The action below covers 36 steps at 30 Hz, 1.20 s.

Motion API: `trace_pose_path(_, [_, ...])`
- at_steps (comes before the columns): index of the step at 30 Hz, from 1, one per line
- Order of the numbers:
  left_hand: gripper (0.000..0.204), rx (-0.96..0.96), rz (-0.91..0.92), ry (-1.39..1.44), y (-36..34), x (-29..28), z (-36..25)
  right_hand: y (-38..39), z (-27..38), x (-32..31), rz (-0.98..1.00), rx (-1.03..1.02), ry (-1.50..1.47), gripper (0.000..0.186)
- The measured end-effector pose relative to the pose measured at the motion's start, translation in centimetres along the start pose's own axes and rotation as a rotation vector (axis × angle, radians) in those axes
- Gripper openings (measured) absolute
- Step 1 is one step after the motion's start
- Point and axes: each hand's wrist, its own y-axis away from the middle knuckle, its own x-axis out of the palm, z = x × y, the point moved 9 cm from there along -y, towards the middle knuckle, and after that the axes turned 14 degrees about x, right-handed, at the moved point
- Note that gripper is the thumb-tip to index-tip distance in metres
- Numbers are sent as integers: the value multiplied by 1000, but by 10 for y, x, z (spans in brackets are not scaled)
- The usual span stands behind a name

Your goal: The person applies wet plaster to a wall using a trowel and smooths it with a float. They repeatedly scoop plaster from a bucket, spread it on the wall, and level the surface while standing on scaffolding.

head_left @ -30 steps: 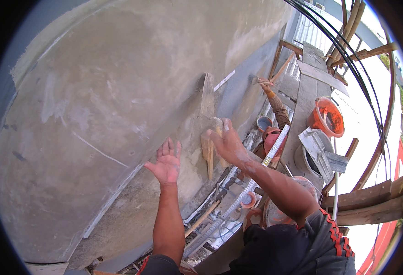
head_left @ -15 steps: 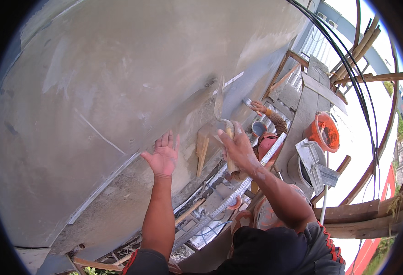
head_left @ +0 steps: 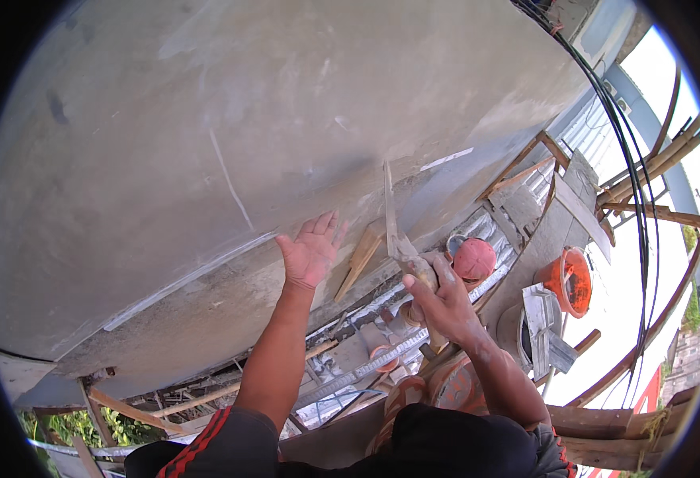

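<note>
My right hand [head_left: 443,299] is closed around the handle of a trowel [head_left: 391,209]. Its thin blade, seen nearly edge-on, points up toward the grey plastered wall [head_left: 230,111]; I cannot tell whether it touches. My left hand [head_left: 314,251] is held up, palm showing and fingers spread, with nothing in it. It is close to the wall's lower plastered edge, but contact is unclear. Between the two hands, a wooden piece [head_left: 359,261] juts out below that edge. A pale strip [head_left: 447,159] shows on the wall beyond the trowel.
Below my right hand is a co-worker in a pink cap [head_left: 475,260]. On the right stand an orange bucket [head_left: 555,279] and a grey bucket [head_left: 511,331] with a flat metal tool [head_left: 538,323] across it. Black cables [head_left: 605,95] hang near wooden scaffold poles [head_left: 653,163].
The trowel has swung upright, and my right hand has shifted right and down. My left hand appears farther right, still open. The co-worker's reaching arm is no longer visible. The whole view has shifted.
</note>
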Motion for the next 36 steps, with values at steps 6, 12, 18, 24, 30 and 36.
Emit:
trace_pose_path(6, [106, 4, 14, 113, 8, 0, -1, 10, 40, 7, -220, -662, 666, 41])
trace_pose_path(12, [112, -7, -243, -79, 4, 28, 7, -30, 66, 19, -219, -690, 855, 37])
trace_pose_path(18, [86, 0, -107, 5, 2, 3, 11, -37, 83, 22, -308, -693, 945, 34])
trace_pose_path(24, [92, 38, 30, 116, 3, 2, 10, -32, 58, 2, -350, -634, 861, 36])
trace_pose_path(30, [94, -20, -185, 39, 8, -12, 9, -16, 83, 41, -314, -676, 829, 34])
trace_pose_path(36, [86, 43, 70, 101, 4, 7, 13, -23, 56, 2, -409, -592, 873, 36])
